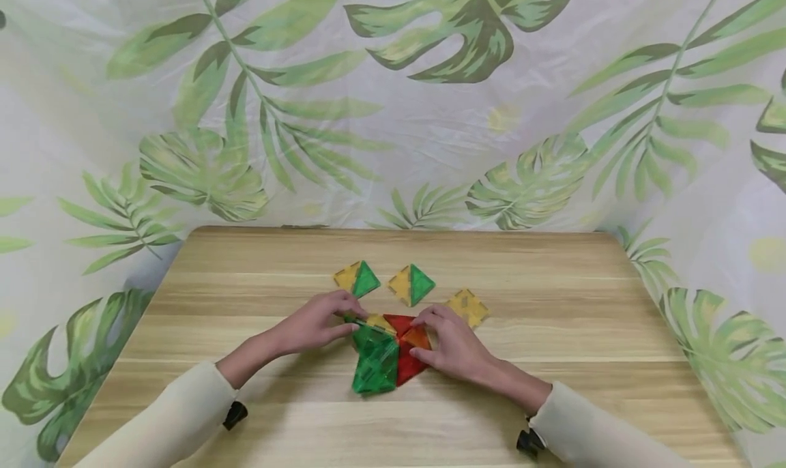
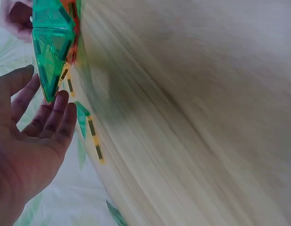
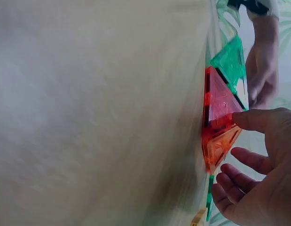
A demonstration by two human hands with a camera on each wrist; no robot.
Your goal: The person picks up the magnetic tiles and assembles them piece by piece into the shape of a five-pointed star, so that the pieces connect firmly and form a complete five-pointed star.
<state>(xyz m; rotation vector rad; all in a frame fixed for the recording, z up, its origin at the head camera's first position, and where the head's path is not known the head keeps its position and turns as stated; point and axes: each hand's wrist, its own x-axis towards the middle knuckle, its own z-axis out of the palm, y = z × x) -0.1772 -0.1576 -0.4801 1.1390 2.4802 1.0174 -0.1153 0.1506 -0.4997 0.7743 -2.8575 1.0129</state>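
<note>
- My left hand (image 1: 316, 323) is on the table (image 1: 552, 386), near its middle, fingers reaching right to the top of the tile cluster (image 1: 387, 351). Fingers read as relaxed and nearly straight in the left wrist view, fingertips (image 2: 60, 106) just beside the green tile's (image 2: 51, 47) corner; whether they actually pinch an edge, I cannot tell.
- My right hand (image 1: 454, 345) sits on the cluster's right side. In the right wrist view the thumb (image 3: 251, 120) presses on the red triangle (image 3: 220, 101), and the other fingers are loosely spread beside the orange tile (image 3: 220, 148), holding nothing.
- The cluster: translucent triangular tiles, joined edge to edge. Green ones on the left, red and orange on the right, a yellow piece (image 1: 381, 323) at the top under my left fingertips. It lies between my two hands, nearer the front edge than the back.
- Some panels appear tilted up off the wood rather than flat; exact angle unclear.
- Behind the cluster, toward the back edge: two yellow-and-green tile pairs, one left (image 1: 357, 278), one right (image 1: 412, 284), lying apart from each other.
- A single yellow square tile (image 1: 468, 308) lies just beyond my right hand's fingers, not touching it.
- Cream sleeves (image 1: 178, 413) cover both forearms.
- Leaf-print sheet (image 1: 393, 99) hangs behind and around the table.
</note>
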